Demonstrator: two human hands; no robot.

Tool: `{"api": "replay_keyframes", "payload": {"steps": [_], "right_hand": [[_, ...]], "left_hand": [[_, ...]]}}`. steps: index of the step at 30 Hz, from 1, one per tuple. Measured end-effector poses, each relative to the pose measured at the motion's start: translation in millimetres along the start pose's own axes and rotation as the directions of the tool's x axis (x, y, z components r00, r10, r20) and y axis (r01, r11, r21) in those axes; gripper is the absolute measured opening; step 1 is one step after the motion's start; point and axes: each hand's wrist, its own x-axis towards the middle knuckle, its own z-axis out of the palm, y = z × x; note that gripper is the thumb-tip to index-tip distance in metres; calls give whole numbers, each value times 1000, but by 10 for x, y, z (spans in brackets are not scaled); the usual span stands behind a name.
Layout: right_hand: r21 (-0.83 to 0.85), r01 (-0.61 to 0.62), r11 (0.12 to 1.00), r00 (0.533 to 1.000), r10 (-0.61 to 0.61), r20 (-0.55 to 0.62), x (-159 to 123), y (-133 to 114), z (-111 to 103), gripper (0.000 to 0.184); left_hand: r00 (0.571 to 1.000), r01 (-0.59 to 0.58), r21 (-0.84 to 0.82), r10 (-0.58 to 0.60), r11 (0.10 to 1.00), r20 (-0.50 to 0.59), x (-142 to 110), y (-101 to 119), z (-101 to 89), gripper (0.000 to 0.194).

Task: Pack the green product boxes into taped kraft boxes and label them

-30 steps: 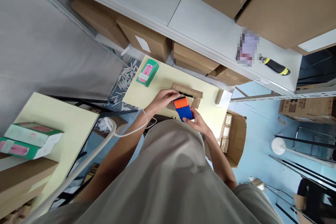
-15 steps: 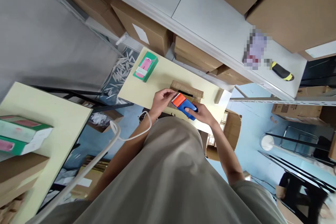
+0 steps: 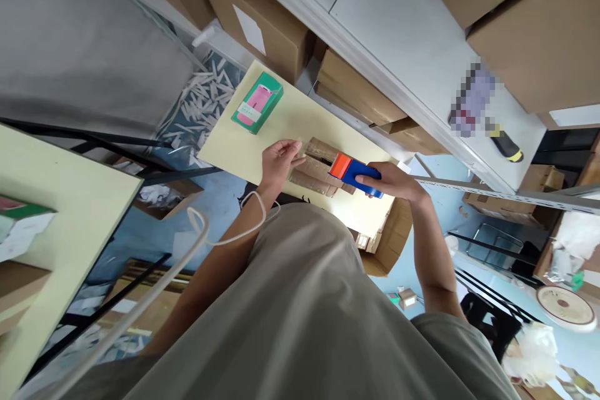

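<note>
In my right hand (image 3: 387, 181) is a blue tape dispenser (image 3: 364, 176) with an orange front, held by its blue body over the right end of a small brown cardboard box (image 3: 309, 176). The box lies on the pale yellow table (image 3: 234, 153), with a dark gap along its top. My left hand (image 3: 280, 162) hovers at the box's left end, thumb and fingertips pinched together. What they hold, if anything, is too small to make out. Farther left on the table lies a green box with a pink picture (image 3: 257, 103).
A grey shelf (image 3: 379, 25) with large cartons (image 3: 539, 31) and a black-and-yellow handle (image 3: 507, 145) runs above the table's far side. An open carton (image 3: 391, 237) stands below the table's right end. Another pale table (image 3: 60, 200) is at left. A white cable (image 3: 154, 300) crosses my left forearm.
My right hand has carried the tape dispenser to the right, away from my left hand. My left hand has moved slightly left and up, off the dispenser's front. The view has shifted.
</note>
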Motion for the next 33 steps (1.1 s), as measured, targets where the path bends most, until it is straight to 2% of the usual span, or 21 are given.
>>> {"api": "replay_keyframes", "payload": {"steps": [3, 5, 12, 17, 22, 25, 27, 28, 30, 31, 33], "right_hand": [[14, -35, 999, 997, 34, 65, 183, 33, -49, 61], [35, -48, 998, 994, 45, 95, 307, 87, -31, 62], [9, -116, 993, 989, 114, 94, 617, 203, 174, 61], [-81, -126, 989, 989, 131, 61, 702, 148, 263, 60], [-145, -107, 984, 993, 113, 31, 746, 128, 293, 59], [-173, -77, 982, 996, 84, 30, 762, 139, 301, 59], [-200, -65, 978, 997, 70, 19, 786, 155, 305, 61], [-213, -59, 975, 998, 64, 15, 802, 166, 308, 62], [-226, -46, 973, 999, 50, 11, 833, 188, 313, 62], [-224, -39, 974, 999, 42, 10, 844, 197, 316, 62], [-211, -33, 977, 999, 36, 11, 852, 209, 322, 62]], "left_hand": [[996, 81, -40, -82, 996, -23, 25, -125, 35, 44], [995, 89, -33, -90, 995, -44, 62, -194, 23, 44], [996, 48, 34, -45, 998, -76, 266, -392, -89, 43], [993, 39, 95, -29, 995, -114, 366, -628, -146, 43], [989, 3, 209, 28, 978, -148, 421, -883, -107, 36], [991, -76, 356, 110, 931, -76, 423, -971, -113, 28], [992, -87, 440, 116, 894, -41, 414, -978, -155, 26], [993, -73, 475, 107, 877, -45, 409, -961, -181, 30], [991, -81, 525, 125, 847, -49, 405, -890, -212, 51], [986, -127, 542, 166, 831, -23, 408, -841, -207, 59], [953, -294, 560, 286, 775, 103, 431, -736, -144, 60]]}}
